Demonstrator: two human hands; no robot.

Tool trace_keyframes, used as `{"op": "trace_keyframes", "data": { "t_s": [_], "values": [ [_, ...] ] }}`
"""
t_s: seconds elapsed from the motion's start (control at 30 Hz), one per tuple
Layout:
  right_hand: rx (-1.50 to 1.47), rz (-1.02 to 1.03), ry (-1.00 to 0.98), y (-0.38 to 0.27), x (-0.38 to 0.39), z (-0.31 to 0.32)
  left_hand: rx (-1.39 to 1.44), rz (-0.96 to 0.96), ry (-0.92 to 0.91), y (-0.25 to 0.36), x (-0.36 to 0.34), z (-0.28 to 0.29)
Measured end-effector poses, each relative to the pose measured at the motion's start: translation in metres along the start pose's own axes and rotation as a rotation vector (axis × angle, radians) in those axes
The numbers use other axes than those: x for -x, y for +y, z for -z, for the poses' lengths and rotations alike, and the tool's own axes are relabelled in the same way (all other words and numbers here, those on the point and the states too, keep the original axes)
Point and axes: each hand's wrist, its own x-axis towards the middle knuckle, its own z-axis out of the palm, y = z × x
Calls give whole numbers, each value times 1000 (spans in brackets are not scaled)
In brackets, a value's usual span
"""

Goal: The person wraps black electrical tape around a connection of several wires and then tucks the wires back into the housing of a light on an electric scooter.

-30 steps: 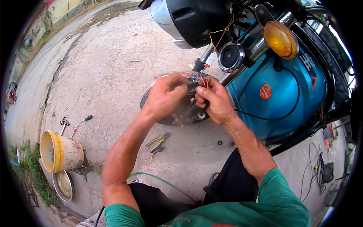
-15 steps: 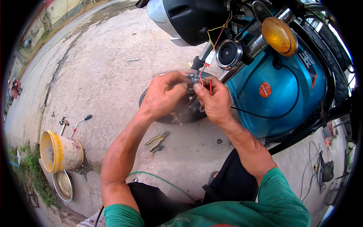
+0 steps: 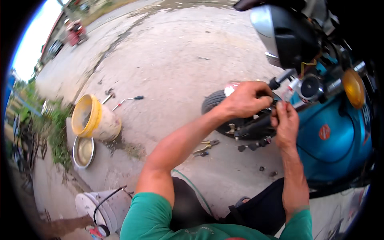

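Observation:
My left hand (image 3: 250, 100) is closed over the front wheel (image 3: 212, 108), its fingertips bunched beside my right thumb; what they hold is hidden. My right hand (image 3: 285, 120) pinches thin wires hanging below a white connector (image 3: 292, 85). Both sit just left of a round black horn (image 3: 310, 86) with a metal rim on the motorcycle's fork. Above are the black and silver headlamp housing (image 3: 294, 40) and, to the right, an amber indicator (image 3: 353, 89). The blue tank (image 3: 332, 148) fills the right side. The fingertips are slightly blurred.
A yellow-rimmed bucket (image 3: 108, 124), metal basin (image 3: 75, 154), pliers (image 3: 204, 147), hammer (image 3: 107, 98) and screwdriver (image 3: 138, 97) lie on the concrete. A white container (image 3: 88, 208) stands lower left. A person on a red vehicle (image 3: 76, 33) is on the road, upper left.
My view has swung leftward, shifting the motorcycle and my hands rightward in the picture. More of the bucket's surroundings and the road now shows, including the rider. My hands remain together at the wires.

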Motion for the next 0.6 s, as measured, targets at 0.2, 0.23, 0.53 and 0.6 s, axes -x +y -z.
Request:
{"op": "trace_keyframes", "data": {
  "t_s": [0.2,0.23,0.53,0.6],
  "values": [
    [-109,-79,-57,3,3,-11,113,-11,-8,-26,11,6],
    [-128,-62,-62,4,2,-11,127,-4,-5,-26,11,6],
    [-62,-49,-16,16,-7,-2,115,4,-14,-26,5,5],
    [13,24,21,17,-6,-6,111,2,-19,-27,4,6]
  ]
}}
